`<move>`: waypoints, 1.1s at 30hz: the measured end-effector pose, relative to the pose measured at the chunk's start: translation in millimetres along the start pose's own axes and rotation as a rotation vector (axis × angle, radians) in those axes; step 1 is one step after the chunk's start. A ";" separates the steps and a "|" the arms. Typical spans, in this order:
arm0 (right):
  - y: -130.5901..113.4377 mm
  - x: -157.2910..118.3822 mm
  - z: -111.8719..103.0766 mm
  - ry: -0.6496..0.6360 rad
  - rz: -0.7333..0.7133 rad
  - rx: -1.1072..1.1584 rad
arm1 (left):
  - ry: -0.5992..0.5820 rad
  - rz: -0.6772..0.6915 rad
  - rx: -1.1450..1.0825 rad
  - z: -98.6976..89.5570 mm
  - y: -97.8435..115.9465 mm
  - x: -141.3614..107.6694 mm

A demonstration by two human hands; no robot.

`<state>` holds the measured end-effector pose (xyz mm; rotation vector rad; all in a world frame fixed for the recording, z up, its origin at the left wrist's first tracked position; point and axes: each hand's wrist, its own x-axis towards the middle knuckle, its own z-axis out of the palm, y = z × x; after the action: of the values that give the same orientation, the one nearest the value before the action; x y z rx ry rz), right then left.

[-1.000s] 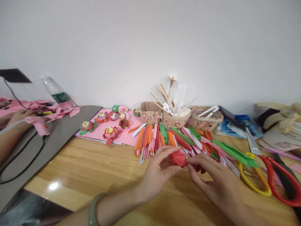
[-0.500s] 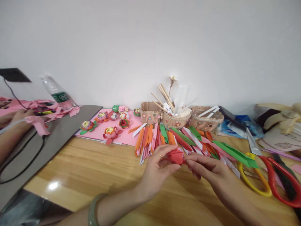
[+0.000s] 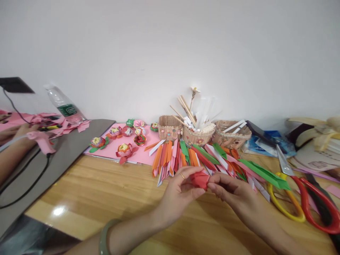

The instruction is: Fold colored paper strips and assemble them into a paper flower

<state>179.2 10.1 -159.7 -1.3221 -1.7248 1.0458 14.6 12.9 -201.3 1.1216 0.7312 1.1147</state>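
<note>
Between my two hands is a small red folded paper piece, held above the wooden table. My left hand, with a ring on one finger, grips it between thumb and fingers from the left. From the right, the thumb and fingertips of my right hand pinch its edge. Just beyond lie many folded paper strips in orange, pink, white, red and green. Several finished paper flowers sit on a pink sheet further left.
Craft baskets with sticks stand against the wall. Red-and-yellow scissors lie at right near banana peels. On the left are a pink glue gun with a black cord, a plastic bottle and another person's hand.
My right fingers have closed in on the red paper's right edge, and less of the lower fingers shows. The paper has turned slightly; my left hand keeps its hold.
</note>
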 end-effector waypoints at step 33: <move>17.5 -6.7 6.9 0.061 -0.298 -0.360 | 0.071 -0.038 0.088 4.8 3.3 1.6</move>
<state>181.5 5.0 -179.0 -1.2395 -2.0519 0.5383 18.3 13.0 -196.5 1.1416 0.8606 1.1036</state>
